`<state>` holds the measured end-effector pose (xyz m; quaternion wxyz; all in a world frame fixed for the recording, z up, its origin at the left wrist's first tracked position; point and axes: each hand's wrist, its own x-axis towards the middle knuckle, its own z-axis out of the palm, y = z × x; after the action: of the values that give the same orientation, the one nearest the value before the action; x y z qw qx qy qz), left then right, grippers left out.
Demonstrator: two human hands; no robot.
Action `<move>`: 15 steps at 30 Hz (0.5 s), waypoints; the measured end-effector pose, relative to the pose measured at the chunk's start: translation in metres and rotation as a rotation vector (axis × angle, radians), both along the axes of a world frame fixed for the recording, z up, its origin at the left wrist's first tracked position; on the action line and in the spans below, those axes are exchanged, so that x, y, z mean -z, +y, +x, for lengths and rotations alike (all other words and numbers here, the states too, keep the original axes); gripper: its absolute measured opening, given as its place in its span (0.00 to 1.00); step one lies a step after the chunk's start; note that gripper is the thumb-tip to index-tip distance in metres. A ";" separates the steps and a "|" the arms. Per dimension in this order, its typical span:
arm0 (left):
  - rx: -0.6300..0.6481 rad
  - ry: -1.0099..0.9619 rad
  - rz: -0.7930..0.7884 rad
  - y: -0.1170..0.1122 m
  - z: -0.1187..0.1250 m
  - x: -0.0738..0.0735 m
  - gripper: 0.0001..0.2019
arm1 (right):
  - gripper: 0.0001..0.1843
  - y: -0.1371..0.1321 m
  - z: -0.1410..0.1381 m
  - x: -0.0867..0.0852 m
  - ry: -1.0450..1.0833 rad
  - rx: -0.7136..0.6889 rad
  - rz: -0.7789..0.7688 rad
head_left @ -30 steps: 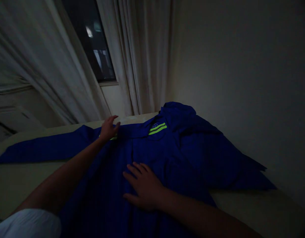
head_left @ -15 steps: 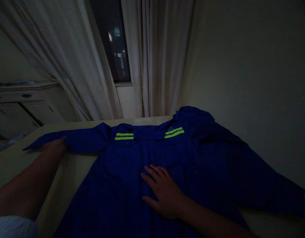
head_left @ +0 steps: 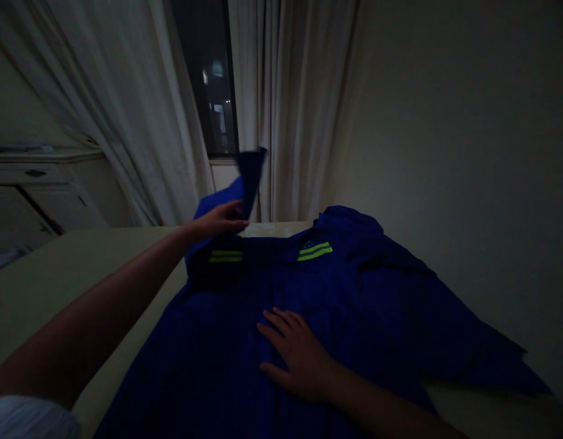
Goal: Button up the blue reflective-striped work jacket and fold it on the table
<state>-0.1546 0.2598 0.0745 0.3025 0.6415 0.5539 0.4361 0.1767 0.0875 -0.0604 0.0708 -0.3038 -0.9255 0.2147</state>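
A dark blue jacket (head_left: 226,341) with two yellow-green reflective stripes across the chest lies spread out in front of me. My left hand (head_left: 224,218) pinches its left-side sleeve (head_left: 251,177) and holds it raised above the shoulder, the cuff end pointing up. Flat on the middle of the jacket front rests my right hand (head_left: 297,353), fingers spread. The other sleeve (head_left: 468,341) stretches out to the right, down toward the table's edge. The room is dim, so folds in the cloth are hard to make out.
Beneath the jacket is a pale table (head_left: 126,262). Long curtains (head_left: 304,110) hang behind it, on both sides of a dark window (head_left: 212,91). A cabinet (head_left: 57,189) stands at the far left, and a plain wall (head_left: 459,122) rises at the right.
My left hand has lifted the left-side sleeve off the table and carried it up and rightward, toward the collar. My right hand stays on the jacket front.
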 end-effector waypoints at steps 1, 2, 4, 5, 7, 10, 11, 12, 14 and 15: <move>0.138 0.023 -0.096 0.000 0.015 0.008 0.34 | 0.40 0.000 0.001 0.000 0.003 -0.003 0.001; 0.207 0.073 -0.158 -0.002 0.025 0.018 0.31 | 0.40 0.000 0.001 0.001 0.006 -0.003 0.001; 0.130 0.180 -0.146 -0.007 0.026 0.042 0.24 | 0.40 0.000 0.001 0.002 0.015 -0.005 0.002; -0.005 0.250 -0.103 -0.010 0.019 0.055 0.21 | 0.40 0.000 0.001 0.003 0.017 -0.008 0.004; -0.327 0.407 -0.037 -0.017 -0.003 0.080 0.20 | 0.40 0.001 0.001 0.004 0.023 -0.007 0.011; -0.646 0.452 -0.163 -0.031 -0.036 0.109 0.28 | 0.40 0.001 0.000 0.003 0.035 0.000 0.007; -0.667 0.368 -0.251 -0.035 -0.043 0.116 0.31 | 0.40 0.001 -0.001 0.003 0.041 0.003 0.001; -0.656 0.260 -0.337 -0.038 -0.047 0.121 0.32 | 0.40 0.002 -0.001 0.002 0.050 0.004 -0.008; -0.588 0.082 -0.456 -0.040 -0.050 0.128 0.30 | 0.41 0.003 -0.002 0.000 0.081 0.018 -0.035; -0.561 0.042 -0.483 -0.041 -0.049 0.129 0.28 | 0.41 0.003 -0.002 0.000 0.106 0.041 -0.054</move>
<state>-0.2039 0.2192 -0.0544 0.3025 0.3838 0.8012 0.3454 0.1750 0.0906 -0.0603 0.1158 -0.3125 -0.9081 0.2536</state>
